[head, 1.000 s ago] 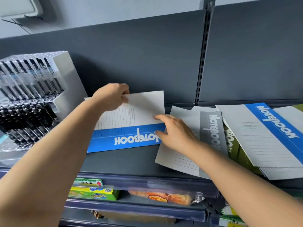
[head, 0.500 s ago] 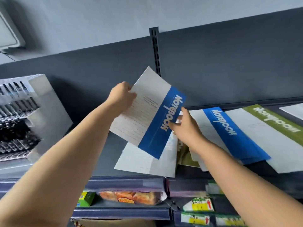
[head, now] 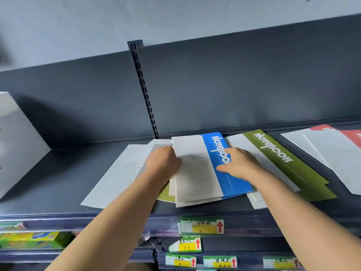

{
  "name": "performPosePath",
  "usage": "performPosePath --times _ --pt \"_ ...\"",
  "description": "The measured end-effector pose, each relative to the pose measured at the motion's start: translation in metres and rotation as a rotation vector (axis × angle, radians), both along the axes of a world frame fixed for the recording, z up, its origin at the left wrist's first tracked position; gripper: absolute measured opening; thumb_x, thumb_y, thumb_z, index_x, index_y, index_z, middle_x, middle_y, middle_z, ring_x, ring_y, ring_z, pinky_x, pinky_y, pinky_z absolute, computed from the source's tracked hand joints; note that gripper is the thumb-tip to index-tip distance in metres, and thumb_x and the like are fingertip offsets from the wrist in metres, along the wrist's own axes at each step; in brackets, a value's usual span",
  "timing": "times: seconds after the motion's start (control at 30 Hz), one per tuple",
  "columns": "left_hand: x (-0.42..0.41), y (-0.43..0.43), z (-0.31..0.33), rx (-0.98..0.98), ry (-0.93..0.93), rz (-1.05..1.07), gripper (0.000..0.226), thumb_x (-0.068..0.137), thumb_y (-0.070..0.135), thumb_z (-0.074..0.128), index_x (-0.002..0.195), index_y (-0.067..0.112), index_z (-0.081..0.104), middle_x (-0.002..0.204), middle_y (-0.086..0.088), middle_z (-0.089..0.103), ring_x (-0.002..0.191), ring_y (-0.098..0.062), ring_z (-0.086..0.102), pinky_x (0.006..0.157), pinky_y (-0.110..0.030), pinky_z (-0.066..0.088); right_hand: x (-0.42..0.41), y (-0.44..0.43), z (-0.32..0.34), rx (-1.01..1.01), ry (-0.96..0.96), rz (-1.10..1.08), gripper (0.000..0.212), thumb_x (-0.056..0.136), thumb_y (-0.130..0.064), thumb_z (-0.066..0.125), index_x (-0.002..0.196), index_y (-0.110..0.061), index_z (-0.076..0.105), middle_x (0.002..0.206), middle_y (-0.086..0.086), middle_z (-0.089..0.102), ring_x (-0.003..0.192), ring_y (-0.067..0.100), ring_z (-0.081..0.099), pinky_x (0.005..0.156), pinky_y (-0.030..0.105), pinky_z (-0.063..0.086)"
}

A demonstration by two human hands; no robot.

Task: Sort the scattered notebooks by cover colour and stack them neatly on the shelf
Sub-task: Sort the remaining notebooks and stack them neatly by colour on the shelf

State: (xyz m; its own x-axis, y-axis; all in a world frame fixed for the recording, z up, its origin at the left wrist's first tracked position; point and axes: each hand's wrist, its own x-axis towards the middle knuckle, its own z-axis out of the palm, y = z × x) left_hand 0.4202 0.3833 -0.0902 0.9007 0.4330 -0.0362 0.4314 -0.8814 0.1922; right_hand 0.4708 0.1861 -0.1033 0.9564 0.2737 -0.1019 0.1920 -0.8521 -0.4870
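The person is setting a blue notebook (head: pixel 195 173) onto a blue pile (head: pixel 195 204) at the middle of the shelf (head: pixel 58 182). The left hand (head: pixel 163 163) is gripping the notebook's 9 o'clock edge with curled fingers. The right hand (head: pixel 241 163) is lying flat, fingers straight, pressing on the blue band at its 3 o'clock side. At least 2 blue covers are showing in this pile, their edges not yet square.

At 3 o'clock of the pile, green notebooks (head: pixel 283 159) are lying fanned out and touching it. Further toward 2 o'clock, red notebooks (head: pixel 347 137) are sitting loosely overlapped. At 9 o'clock a pale notebook (head: pixel 121 177) is lying askew, partly tucked under the pile, with its band hidden. A green corner (head: pixel 166 196) is peeking out from beneath the pile at 7 o'clock.

I am judging the sort as only partly done. Blue is gathering, but the buried green one is needing to come out, and every colour group is waiting to be squared.
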Motion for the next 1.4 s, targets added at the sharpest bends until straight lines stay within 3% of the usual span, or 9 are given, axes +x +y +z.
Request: performPosePath --times 0.1,0.33,0.5,0.6,0.73,0.9,1.03,1.23,1.4 --pt "-0.003 -0.010 0.000 -0.220 -0.011 0.101 0.028 0.088 0.032 0.059 0.091 0.006 0.052 0.068 -0.009 0.067 0.062 -0.023 0.071 0.058 -0.023 0.050 0.000 -0.002 -0.006 -0.049 -0.037 0.043 0.062 0.084 -0.043 0.068 0.134 -0.012 0.049 0.136 0.006 0.052 0.125 0.028 0.045 0.099 0.035 0.042" --pt "-0.010 -0.027 -0.002 -0.888 -0.214 0.192 0.025 0.087 0.010 0.067 0.103 0.022 0.051 0.099 -0.005 0.062 0.087 -0.023 0.061 0.066 -0.028 0.052 0.002 -0.011 -0.011 0.027 -0.081 0.085 0.065 0.085 -0.043 0.068 0.138 -0.012 0.046 0.137 0.005 0.052 0.124 0.026 0.046 0.098 0.032 0.041" --pt "-0.010 -0.031 0.009 -0.988 -0.255 0.196 0.030 0.093 0.003 0.056 0.122 -0.002 0.050 0.108 -0.017 0.064 0.075 -0.021 0.064 0.052 -0.030 0.055 0.007 -0.017 -0.012 0.183 0.036 0.054 0.063 0.085 -0.034 0.071 0.138 -0.011 0.046 0.138 0.008 0.051 0.124 0.027 0.047 0.095 0.035 0.043" --pt "-0.012 -0.027 0.021 -1.123 -0.380 0.197 0.014 0.094 0.000 0.054 0.107 0.002 0.054 0.100 -0.017 0.065 0.076 -0.023 0.064 0.071 -0.037 0.055 0.014 -0.019 -0.013 0.396 0.117 0.024 0.047 0.085 -0.032 0.069 0.126 -0.014 0.053 0.120 0.003 0.062 0.106 0.022 0.057 0.082 0.034 0.049" --pt "-0.012 -0.020 0.035 -0.951 -0.519 0.202 0.022 0.092 0.004 0.055 0.113 0.010 0.051 0.105 -0.013 0.064 0.092 -0.030 0.065 0.082 -0.045 0.055 0.011 -0.016 -0.005 0.593 0.213 -0.001 0.029 0.089 -0.025 0.065 0.111 -0.015 0.050 0.108 -0.001 0.064 0.101 0.020 0.061 0.091 0.043 0.051" --pt "-0.023 0.011 0.052 -0.887 -0.729 0.270 0.032 0.090 0.005 0.054 0.120 0.014 0.053 0.106 -0.006 0.062 0.088 -0.024 0.060 0.075 -0.035 0.051 -0.004 0.006 0.004 0.581 0.219 0.072 0.061 0.090 -0.026 0.062 0.144 -0.013 0.037 0.129 0.000 0.058 0.113 0.021 0.056 0.100 0.044 0.045" --pt "-0.045 0.055 0.057 -0.882 -0.789 0.351 0.034 0.088 0.003 0.053 0.121 0.010 0.056 0.108 -0.009 0.064 0.093 -0.028 0.063 0.082 -0.040 0.053 -0.020 0.042 0.004 0.564 0.183 0.118 0.048 0.093 -0.026 0.057 0.138 -0.013 0.047 0.111 -0.001 0.062 0.105 0.024 0.061 0.093 0.046 0.052" --pt "-0.091 0.131 0.040 -0.846 -0.671 0.496 0.017 0.085 -0.002 0.051 0.085 0.013 0.061 0.092 -0.011 0.064 0.084 -0.029 0.060 0.087 -0.045 0.051 -0.045 0.110 -0.006 0.424 0.195 0.198 0.050 0.095 -0.017 0.054 0.143 -0.013 0.042 0.136 0.006 0.055 0.121 0.023 0.054 0.104 0.038 0.043" --pt "-0.120 0.197 0.010 -0.854 -0.411 0.671 0.032 0.083 0.011 0.068 0.110 -0.003 0.062 0.104 -0.023 0.066 0.097 -0.041 0.064 0.094 -0.054 0.048 -0.056 0.157 -0.019 0.404 0.178 0.118 0.041 0.087 -0.010 0.044 0.127 -0.016 0.049 0.120 0.010 0.061 0.101 0.028 0.059 0.086 0.041 0.052"
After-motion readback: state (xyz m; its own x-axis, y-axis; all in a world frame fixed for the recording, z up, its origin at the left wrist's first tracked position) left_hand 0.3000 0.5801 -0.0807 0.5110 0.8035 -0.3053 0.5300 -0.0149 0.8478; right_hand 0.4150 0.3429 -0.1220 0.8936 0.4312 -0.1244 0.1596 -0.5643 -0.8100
